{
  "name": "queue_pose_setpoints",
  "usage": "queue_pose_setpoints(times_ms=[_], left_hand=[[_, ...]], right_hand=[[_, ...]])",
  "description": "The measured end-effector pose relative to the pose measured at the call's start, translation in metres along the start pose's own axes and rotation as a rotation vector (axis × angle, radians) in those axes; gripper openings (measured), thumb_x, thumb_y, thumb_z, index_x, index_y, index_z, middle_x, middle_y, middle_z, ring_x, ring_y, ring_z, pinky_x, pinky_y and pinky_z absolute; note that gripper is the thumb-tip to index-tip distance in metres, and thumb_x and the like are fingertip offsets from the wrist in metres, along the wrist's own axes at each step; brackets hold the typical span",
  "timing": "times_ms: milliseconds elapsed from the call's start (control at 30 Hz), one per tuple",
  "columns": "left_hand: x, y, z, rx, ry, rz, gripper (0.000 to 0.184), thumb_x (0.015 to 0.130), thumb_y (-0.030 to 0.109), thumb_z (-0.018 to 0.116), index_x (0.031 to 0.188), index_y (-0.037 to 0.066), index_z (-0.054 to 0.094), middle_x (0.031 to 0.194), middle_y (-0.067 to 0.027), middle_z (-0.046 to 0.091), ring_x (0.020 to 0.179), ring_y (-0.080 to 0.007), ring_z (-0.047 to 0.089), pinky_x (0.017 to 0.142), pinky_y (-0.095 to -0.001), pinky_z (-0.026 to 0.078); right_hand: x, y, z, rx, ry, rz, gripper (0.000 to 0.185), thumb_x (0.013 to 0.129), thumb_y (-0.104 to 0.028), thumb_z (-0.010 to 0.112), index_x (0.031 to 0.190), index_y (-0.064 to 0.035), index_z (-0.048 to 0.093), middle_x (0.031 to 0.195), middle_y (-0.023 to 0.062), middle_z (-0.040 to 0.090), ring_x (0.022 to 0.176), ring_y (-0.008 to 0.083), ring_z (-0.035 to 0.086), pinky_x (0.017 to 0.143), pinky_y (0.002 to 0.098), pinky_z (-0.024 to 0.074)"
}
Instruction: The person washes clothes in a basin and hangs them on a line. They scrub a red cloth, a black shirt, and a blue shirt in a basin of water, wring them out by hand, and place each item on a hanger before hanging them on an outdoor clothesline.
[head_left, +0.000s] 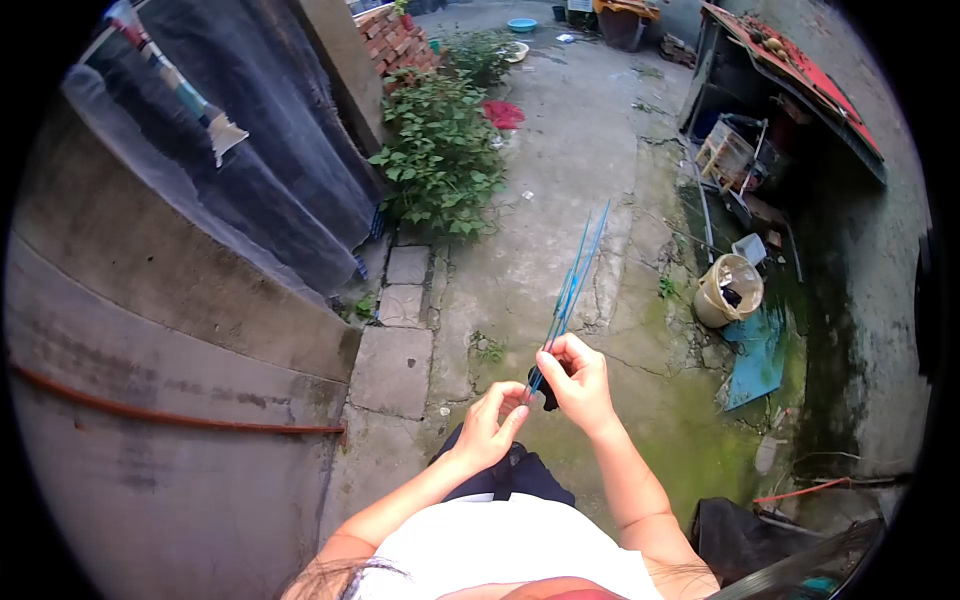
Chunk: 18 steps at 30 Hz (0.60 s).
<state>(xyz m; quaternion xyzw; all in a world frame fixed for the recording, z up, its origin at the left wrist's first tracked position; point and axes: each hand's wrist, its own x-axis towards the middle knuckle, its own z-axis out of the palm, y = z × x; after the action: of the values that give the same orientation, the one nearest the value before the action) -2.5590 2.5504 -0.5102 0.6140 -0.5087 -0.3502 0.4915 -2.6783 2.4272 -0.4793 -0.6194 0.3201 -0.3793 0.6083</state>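
Observation:
A bundle of thin blue rods (572, 285) slants up and away in front of my body, its far tips spread slightly apart. Whether they are wires or sticks I cannot make out. My right hand (582, 385) is closed around the lower part, thumb on top. Just below it, my left hand (487, 428) pinches the near end between thumb and fingertips. Something small and black (549, 392) shows behind the rods between the two hands; its kind is unclear.
Leafy green plants (440, 150) grow beside a doorway with a dark hanging curtain (250, 130) at left. To the right are a white bucket (728, 290), a blue board (757, 360) and a red-topped shelter (810, 75). A blue basin (522, 25) lies far back.

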Motion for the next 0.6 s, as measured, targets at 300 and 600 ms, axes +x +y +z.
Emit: queue_pose_setpoints(times_ms=[300, 600], left_hand=[[0.264, 0.037, 0.093, -0.058, -0.251, 0.280, 0.037, 0.086, 0.011, 0.063, 0.120, 0.000, 0.053, 0.100, -0.0116, 0.061, 0.089, -0.0182, 0.061, 0.080, -0.0308, 0.049], [0.520, 0.061, 0.184, -0.576, -0.443, 0.090, 0.011, 0.091, 0.008, 0.056, 0.100, 0.002, 0.052, 0.090, -0.0050, 0.061, 0.080, -0.0107, 0.059, 0.071, -0.0269, 0.050]], right_hand=[[0.117, 0.013, -0.158, -0.342, 0.092, -0.011, 0.009, 0.081, -0.006, 0.062, 0.081, 0.0022, 0.058, 0.068, 0.0103, 0.063, 0.059, 0.0120, 0.058, 0.054, 0.0263, 0.0443], [0.294, -0.026, -0.298, -0.504, 0.224, -0.011, 0.010, 0.083, -0.008, 0.063, 0.083, -0.0003, 0.058, 0.063, 0.0081, 0.056, 0.055, 0.0120, 0.050, 0.053, 0.0277, 0.0414]])
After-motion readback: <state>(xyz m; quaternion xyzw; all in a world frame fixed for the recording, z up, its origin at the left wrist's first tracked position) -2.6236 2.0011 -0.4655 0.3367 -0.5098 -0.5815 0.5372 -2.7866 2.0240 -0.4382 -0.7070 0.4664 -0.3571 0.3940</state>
